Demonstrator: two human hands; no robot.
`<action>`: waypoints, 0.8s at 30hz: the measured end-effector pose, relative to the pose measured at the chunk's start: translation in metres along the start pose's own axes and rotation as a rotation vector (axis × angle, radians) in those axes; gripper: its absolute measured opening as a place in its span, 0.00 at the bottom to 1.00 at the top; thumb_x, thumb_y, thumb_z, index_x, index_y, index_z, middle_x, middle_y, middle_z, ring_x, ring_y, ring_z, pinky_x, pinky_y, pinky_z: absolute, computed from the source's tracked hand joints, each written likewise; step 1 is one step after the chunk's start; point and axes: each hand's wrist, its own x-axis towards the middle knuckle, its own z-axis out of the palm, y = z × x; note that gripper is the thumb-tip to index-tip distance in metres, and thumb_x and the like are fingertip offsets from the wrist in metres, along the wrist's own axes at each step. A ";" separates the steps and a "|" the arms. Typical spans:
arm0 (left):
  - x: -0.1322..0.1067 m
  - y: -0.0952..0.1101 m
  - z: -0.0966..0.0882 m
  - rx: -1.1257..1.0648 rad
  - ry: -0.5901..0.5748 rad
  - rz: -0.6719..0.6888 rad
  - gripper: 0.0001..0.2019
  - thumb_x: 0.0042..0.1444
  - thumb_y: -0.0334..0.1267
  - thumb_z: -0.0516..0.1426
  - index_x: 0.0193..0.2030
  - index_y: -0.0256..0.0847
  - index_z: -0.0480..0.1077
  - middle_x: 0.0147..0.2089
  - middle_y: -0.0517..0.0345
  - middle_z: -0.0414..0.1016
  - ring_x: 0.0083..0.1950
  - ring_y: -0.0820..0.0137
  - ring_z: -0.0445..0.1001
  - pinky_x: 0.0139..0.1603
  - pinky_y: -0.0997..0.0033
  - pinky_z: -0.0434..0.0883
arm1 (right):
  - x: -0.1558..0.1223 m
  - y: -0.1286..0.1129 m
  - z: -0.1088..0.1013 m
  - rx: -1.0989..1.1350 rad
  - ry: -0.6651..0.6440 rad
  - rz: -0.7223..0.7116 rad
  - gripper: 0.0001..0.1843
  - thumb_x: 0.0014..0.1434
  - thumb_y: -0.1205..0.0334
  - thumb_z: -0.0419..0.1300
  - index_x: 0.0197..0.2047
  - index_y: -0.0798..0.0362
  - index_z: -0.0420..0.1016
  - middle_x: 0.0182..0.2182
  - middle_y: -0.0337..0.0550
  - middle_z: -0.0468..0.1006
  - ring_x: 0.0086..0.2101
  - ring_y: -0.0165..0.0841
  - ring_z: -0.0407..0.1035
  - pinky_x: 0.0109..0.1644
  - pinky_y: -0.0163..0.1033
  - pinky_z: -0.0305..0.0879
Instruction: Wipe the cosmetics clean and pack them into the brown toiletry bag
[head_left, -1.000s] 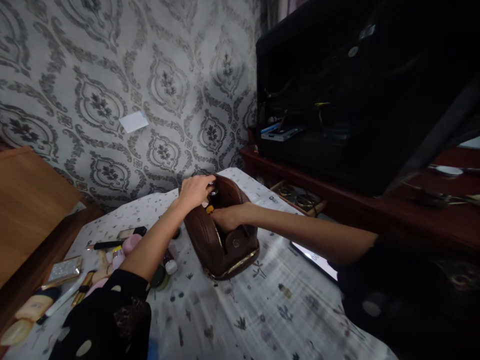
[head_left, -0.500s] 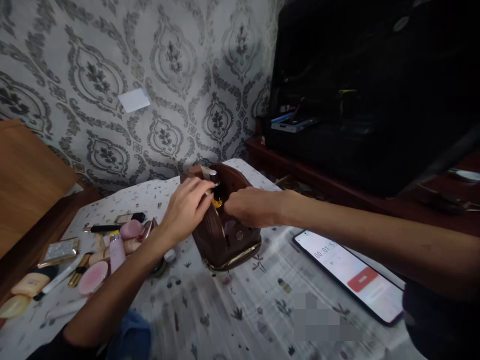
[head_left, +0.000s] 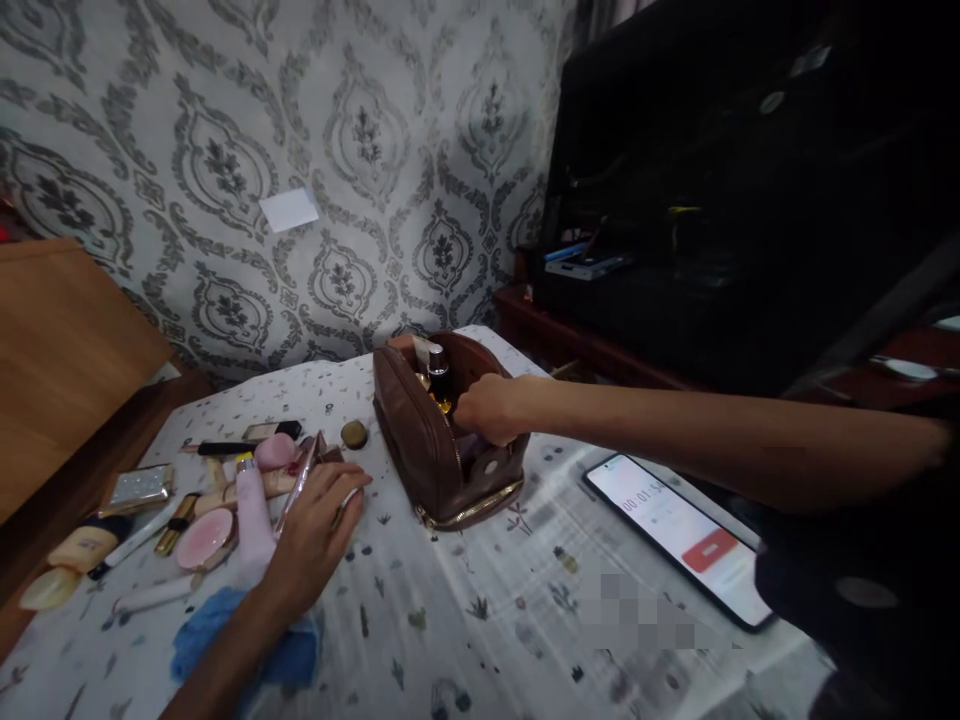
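Observation:
A brown zip-up cosmetic bag [head_left: 420, 440] stands upright with its top unzipped. Inside it show a dark bottle with a silver cap [head_left: 437, 362] and a pale tube [head_left: 421, 352]. My right hand [head_left: 491, 408] reaches into the bag's mouth, fingers curled down; whatever they hold is hidden by the hand and the bag wall. To the left of the bag, my left hand [head_left: 322, 510] is lowered at the edge of a spread of cosmetics, its fingers bent round something small and pale, mostly covered. Beside it lie a pink-lilac tube [head_left: 253, 510] and a rose-gold case [head_left: 298, 485].
Around the left lie a pink compact [head_left: 205, 540], a pink sponge [head_left: 275, 451], a glittery case [head_left: 140, 489], a foundation bottle [head_left: 86, 543] and a round olive item [head_left: 354, 434]. A blue cloth [head_left: 289, 645] is under my left forearm. A phone [head_left: 679, 540] running a timer lies right.
My left hand has left the bag's edge and moved down and left to the cosmetics. My right hand stays in the bag. The view has shifted slightly.

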 end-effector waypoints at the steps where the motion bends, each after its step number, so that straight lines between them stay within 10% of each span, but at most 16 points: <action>1: -0.006 -0.003 0.000 -0.004 -0.003 -0.021 0.10 0.66 0.36 0.50 0.44 0.45 0.73 0.46 0.52 0.76 0.50 0.63 0.74 0.52 0.62 0.71 | 0.001 0.000 0.000 -0.028 -0.013 -0.003 0.17 0.34 0.85 0.66 0.18 0.54 0.69 0.28 0.42 0.78 0.44 0.47 0.75 0.50 0.52 0.68; 15: -0.037 -0.033 0.011 -0.113 0.086 -0.181 0.10 0.63 0.40 0.52 0.42 0.44 0.75 0.46 0.51 0.78 0.50 0.61 0.76 0.53 0.58 0.73 | -0.011 0.004 -0.012 -0.135 -0.004 -0.035 0.13 0.53 0.74 0.64 0.44 0.63 0.80 0.43 0.61 0.80 0.43 0.46 0.76 0.42 0.42 0.67; 24: -0.040 -0.037 0.010 -0.113 0.106 -0.182 0.11 0.63 0.41 0.52 0.41 0.44 0.75 0.45 0.51 0.78 0.49 0.61 0.77 0.52 0.58 0.74 | -0.030 0.010 -0.033 -0.017 0.087 -0.073 0.08 0.59 0.70 0.60 0.40 0.60 0.81 0.33 0.48 0.80 0.32 0.35 0.74 0.35 0.36 0.63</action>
